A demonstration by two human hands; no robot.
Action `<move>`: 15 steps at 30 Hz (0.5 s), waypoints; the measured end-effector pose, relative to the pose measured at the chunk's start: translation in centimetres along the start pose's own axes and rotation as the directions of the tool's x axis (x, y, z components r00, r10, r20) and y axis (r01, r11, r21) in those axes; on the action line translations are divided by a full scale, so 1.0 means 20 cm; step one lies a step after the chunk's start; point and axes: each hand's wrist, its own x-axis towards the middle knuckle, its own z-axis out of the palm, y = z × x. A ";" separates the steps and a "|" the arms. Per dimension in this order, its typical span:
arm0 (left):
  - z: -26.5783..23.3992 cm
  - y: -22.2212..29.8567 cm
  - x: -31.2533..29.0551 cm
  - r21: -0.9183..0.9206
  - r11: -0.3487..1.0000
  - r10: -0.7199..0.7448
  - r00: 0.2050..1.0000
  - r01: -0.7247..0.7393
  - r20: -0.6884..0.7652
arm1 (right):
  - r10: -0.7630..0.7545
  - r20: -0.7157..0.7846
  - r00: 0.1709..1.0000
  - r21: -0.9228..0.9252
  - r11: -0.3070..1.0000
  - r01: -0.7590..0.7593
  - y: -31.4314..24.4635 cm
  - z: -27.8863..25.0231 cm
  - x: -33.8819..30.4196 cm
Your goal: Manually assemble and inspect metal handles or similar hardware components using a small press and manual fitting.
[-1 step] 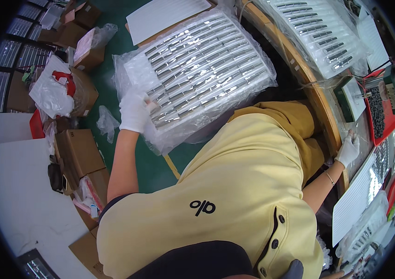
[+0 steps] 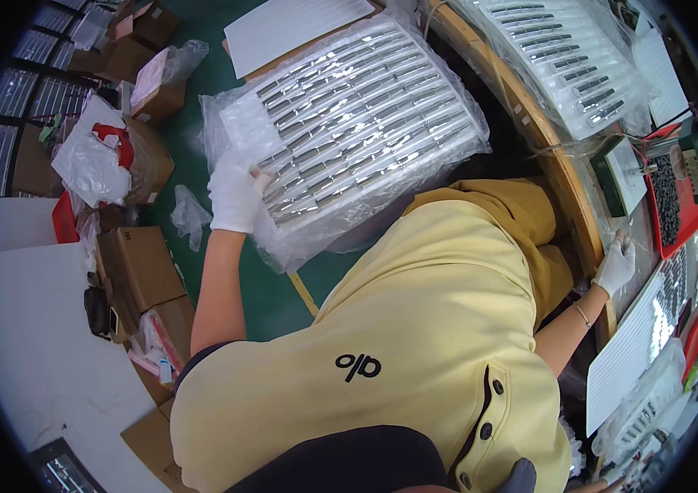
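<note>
My left hand [image 2: 236,197], in a white glove with bare fingertips, is at the near left corner of a plastic-wrapped white tray [image 2: 244,131]. Its fingers are curled in beside the ends of the shiny metal tubes [image 2: 357,123], which lie in rows across the tray. Whatever those fingers hold, if anything, is hidden. My right hand [image 2: 615,266], gloved the same way, rests on the workbench [image 2: 583,205] at the right. Its fingers reach forward along the bench top, with nothing visible in them.
A second wrapped tray of metal tubes [image 2: 562,62] lies on the bench. Beyond my right hand are a red bin [image 2: 684,234] of small dark parts and a white ribbed sheet [image 2: 628,353]. Cardboard boxes [image 2: 145,267] stand at the left, and crumpled plastic [image 2: 190,218] lies on the green floor.
My left hand has shifted very slightly to the left, its fingertips a little farther from the tubes. The right hand has not visibly moved.
</note>
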 end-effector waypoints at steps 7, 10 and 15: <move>0.41 -0.11 -0.07 -0.107 0.994 -0.083 0.855 0.032 -0.511 | -0.007 -0.002 1.000 -0.005 1.000 0.007 0.02 0.01 0.00; 0.53 -0.12 -0.08 -0.277 0.950 -0.228 0.930 0.147 -0.287 | -0.002 -0.015 1.000 -0.034 0.999 0.001 0.01 0.00 0.00; 0.51 -0.06 -0.08 -0.265 0.949 -0.248 0.923 0.170 -0.294 | -0.003 -0.007 1.000 -0.017 1.000 0.003 -0.04 -0.01 -0.01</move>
